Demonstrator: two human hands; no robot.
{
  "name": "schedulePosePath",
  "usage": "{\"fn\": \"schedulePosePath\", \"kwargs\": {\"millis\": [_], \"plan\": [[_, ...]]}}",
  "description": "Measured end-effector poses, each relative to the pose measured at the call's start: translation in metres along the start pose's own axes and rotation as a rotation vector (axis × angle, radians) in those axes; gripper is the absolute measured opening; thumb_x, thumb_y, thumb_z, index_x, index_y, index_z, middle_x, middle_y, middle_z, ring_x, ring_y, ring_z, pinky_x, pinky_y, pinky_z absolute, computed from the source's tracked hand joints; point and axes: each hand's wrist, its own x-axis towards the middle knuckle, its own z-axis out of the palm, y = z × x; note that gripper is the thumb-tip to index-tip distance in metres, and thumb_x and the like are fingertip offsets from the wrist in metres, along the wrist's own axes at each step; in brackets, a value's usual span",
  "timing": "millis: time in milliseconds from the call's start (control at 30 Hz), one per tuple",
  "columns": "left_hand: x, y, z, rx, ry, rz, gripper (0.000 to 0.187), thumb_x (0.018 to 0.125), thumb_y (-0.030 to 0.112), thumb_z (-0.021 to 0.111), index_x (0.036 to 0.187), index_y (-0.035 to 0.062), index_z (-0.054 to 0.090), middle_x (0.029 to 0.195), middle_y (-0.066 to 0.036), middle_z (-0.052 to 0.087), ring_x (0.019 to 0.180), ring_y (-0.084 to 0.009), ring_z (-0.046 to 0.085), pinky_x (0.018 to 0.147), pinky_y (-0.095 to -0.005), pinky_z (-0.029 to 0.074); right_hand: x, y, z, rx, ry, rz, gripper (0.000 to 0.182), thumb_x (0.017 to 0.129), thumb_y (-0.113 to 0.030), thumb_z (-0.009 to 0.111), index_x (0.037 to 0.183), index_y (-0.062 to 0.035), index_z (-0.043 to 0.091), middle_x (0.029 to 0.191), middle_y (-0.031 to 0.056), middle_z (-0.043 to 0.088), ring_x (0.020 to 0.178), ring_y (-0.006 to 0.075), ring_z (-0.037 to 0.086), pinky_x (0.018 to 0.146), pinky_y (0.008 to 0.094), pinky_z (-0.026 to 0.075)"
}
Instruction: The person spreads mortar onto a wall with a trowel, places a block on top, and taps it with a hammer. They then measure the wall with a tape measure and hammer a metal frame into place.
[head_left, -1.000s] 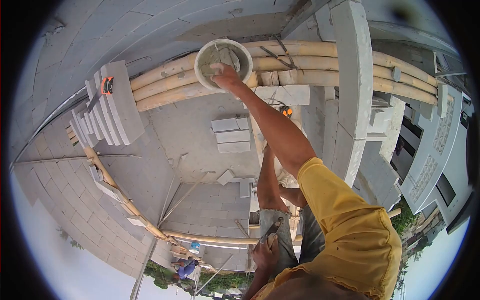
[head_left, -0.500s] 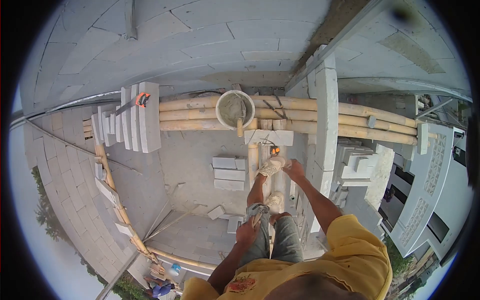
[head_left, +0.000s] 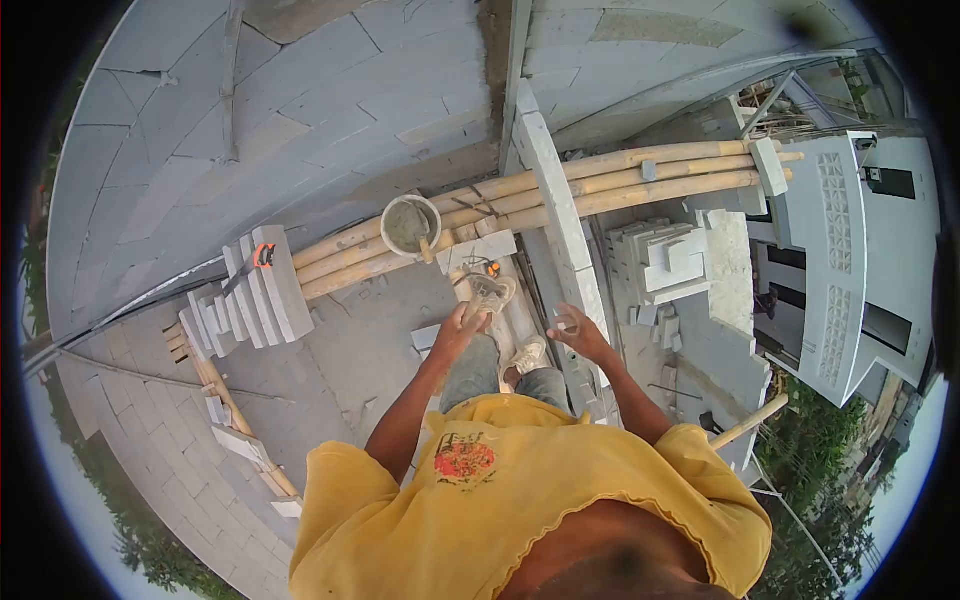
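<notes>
My left hand (head_left: 462,330) is closed beside my raised shoe (head_left: 489,292); what it holds, if anything, is hidden. To the right, my right hand (head_left: 580,332) has its fingers curled but apart, with nothing visible between them, close to a narrow block wall (head_left: 560,215). Past the shoe lies a small orange and black item (head_left: 493,268), at the edge of a pale block (head_left: 476,252). My other shoe (head_left: 529,354) stands on the planks. A round bucket of grey mortar (head_left: 410,225) with a wooden-handled tool in it rests on the bamboo poles.
Bamboo poles (head_left: 665,176) run across the view and pass the narrow wall. At the left stand upright pale blocks (head_left: 285,290) with an orange-handled saw (head_left: 265,255). More blocks (head_left: 665,262) are stacked at the right. A lower floor shows below the poles.
The view has turned and my body leans further forward. My left hand has moved forward beside the raised shoe. My right hand has come away from the shoe, and its fingers have opened.
</notes>
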Motion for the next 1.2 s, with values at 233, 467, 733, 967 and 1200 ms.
{"fn": "schedulePosePath", "kwargs": {"millis": [233,467,733,967,1200], "plan": [[0.038,-0.025,0.103,-0.782,-0.256,-0.459,0.06,0.097,0.06,0.058,0.134,0.0162,0.042,0.115,-0.007,0.053,0.115,-0.0206,0.055,0.082,-0.0359,0.054,-0.014,-0.042,0.082,0.369,0.106,0.173,0.09,0.09,-0.039,0.076,0.156,-0.0072,0.025,0.126,0.0248,0.062,0.108,0.0305,0.066,0.091,0.0402,0.054],[0.119,-0.127,0.119,-0.751,-0.111,-0.577,0.052,0.099,0.054,0.059,0.134,0.0194,0.042,0.105,-0.006,0.059,0.096,-0.0222,0.063,0.081,-0.0458,0.054,0.037,0.071,0.11,0.013,-0.093,0.48,0.051,0.097,-0.035,0.062,0.138,-0.0082,0.048,0.117,0.0265,0.064,0.103,0.041,0.066,0.088,0.0483,0.051],[0.345,-0.329,0.043,-0.365,0.17,-0.477,0.027,0.099,0.037,0.064,0.109,0.0132,0.055,0.07,0.002,0.048,0.056,-0.0071,0.046,0.048,-0.0275,0.042,0.12,0.207,0.184,-0.048,0.061,0.132,0.048,0.092,-0.017,0.067,0.137,-0.0074,0.052,0.111,0.0165,0.065,0.099,0.0367,0.065,0.089,0.0466,0.051],[0.471,-0.456,0.018,0.688,0.34,0.234,0.052,0.093,0.02,0.067,0.142,0.0158,0.052,0.105,-0.013,0.062,0.098,-0.0354,0.061,0.092,-0.0475,0.049,0.142,0.322,0.207,-0.052,0.076,0.346,0.046,0.094,-0.016,0.064,0.138,-0.0096,0.05,0.113,0.0197,0.065,0.104,0.0407,0.064,0.087,0.0485,0.052],[0.488,-0.533,0.041,0.953,0.207,-0.216,0.073,0.092,0.016,0.067,0.155,0.0296,0.033,0.138,-0.017,0.041,0.125,-0.0435,0.045,0.101,-0.0555,0.044,0.131,0.367,0.216,-0.091,0.044,0.429,0.045,0.093,-0.013,0.063,0.136,-0.0089,0.051,0.112,0.0208,0.066,0.105,0.0414,0.063,0.087,0.0491,0.053]]}}
